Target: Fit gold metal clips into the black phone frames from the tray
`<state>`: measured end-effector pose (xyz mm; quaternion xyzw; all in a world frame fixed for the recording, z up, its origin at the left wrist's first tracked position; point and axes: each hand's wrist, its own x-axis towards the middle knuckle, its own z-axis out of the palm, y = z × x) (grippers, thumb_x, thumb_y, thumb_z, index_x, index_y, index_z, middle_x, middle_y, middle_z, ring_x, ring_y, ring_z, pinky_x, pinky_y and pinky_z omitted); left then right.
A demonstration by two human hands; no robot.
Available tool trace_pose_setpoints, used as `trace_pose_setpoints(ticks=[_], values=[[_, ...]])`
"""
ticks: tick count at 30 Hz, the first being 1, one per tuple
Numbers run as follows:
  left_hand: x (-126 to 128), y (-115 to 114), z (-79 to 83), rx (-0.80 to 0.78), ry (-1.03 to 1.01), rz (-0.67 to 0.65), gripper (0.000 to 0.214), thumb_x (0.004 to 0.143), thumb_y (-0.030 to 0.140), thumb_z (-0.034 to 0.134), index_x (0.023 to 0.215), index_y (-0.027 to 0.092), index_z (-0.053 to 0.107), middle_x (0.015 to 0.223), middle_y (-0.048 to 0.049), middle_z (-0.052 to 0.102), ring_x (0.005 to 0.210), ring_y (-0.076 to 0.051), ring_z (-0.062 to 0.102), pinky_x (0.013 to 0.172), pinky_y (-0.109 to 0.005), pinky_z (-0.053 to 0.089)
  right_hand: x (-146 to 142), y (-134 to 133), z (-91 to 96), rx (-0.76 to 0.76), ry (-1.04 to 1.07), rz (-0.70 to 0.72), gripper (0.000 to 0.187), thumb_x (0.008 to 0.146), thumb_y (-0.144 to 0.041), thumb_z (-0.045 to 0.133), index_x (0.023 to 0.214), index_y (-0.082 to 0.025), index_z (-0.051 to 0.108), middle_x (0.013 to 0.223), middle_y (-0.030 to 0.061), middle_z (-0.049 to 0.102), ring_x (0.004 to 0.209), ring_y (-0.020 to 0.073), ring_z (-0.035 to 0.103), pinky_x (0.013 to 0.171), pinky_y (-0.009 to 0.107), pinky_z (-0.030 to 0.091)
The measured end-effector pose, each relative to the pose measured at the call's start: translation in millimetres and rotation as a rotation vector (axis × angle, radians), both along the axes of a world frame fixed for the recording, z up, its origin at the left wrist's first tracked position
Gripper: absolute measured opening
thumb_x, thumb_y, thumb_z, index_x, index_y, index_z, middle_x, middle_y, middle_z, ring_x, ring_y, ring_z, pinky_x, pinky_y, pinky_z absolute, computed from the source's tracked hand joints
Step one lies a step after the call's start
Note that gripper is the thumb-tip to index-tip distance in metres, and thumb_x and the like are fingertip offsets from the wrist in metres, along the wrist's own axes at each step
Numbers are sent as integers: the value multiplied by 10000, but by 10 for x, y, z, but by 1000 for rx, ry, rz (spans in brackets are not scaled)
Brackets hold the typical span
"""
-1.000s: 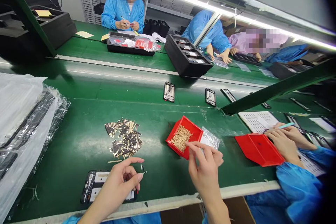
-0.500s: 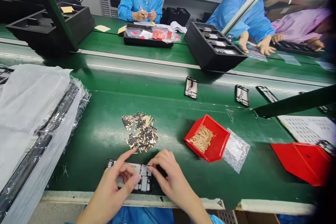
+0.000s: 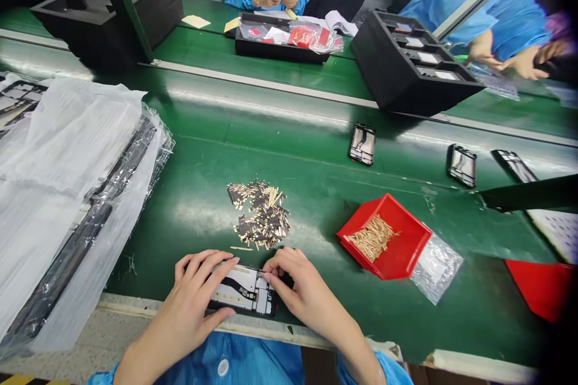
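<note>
A phone's mid-frame (image 3: 241, 289), with white inner panels and a curved black ribbon cable, lies flat at the table's near edge. My left hand (image 3: 198, 292) spans its left end, fingers on the far edge and thumb on the near edge, holding it. At the frame's upper right corner, my right hand (image 3: 293, 283) pinches with thumb and forefinger; whatever is between the fingertips is too small to make out. Just beyond both hands lies a pile of small dark and gold strips (image 3: 262, 216), with one loose strip (image 3: 241, 248) in front of it.
A red bin (image 3: 409, 246) of tan strips (image 3: 374, 236) stands right, by a clear plastic bag (image 3: 438, 267). Wrapped sheets (image 3: 67, 192) fill the left. More phone frames (image 3: 362, 144) lie farther back. Black trays (image 3: 406, 81) and co-workers are across the table.
My left hand was raised above the phone frame with fingers apart; now it has come down and grips its left end. My right hand stays pinched at the corner. The camera view has shifted.
</note>
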<state>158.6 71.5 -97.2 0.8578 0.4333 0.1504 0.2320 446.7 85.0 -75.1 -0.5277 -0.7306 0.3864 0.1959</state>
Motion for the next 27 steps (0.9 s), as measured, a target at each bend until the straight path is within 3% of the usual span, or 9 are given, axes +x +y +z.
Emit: trace_pose_setpoints(ticks=[12,27], values=[[-18,-8,-3,-68,15,2,681,1024,276,790,1640,289,499,1602,-105,618,1425,-352,533,1155,-480,314,0,-11,-38,-17,8,-13,165,1120,-235,634,967,-245,694,854,5,672,848,223,616,801,370,494],[-6,8,26,-73,8,-4,680,1021,271,799,1629,286,494,1608,-99,614,1430,-344,525,1155,-470,287,-72,-66,-115,131,-82,15,148,1108,-150,578,1000,-216,655,860,16,653,822,216,593,765,361,414]])
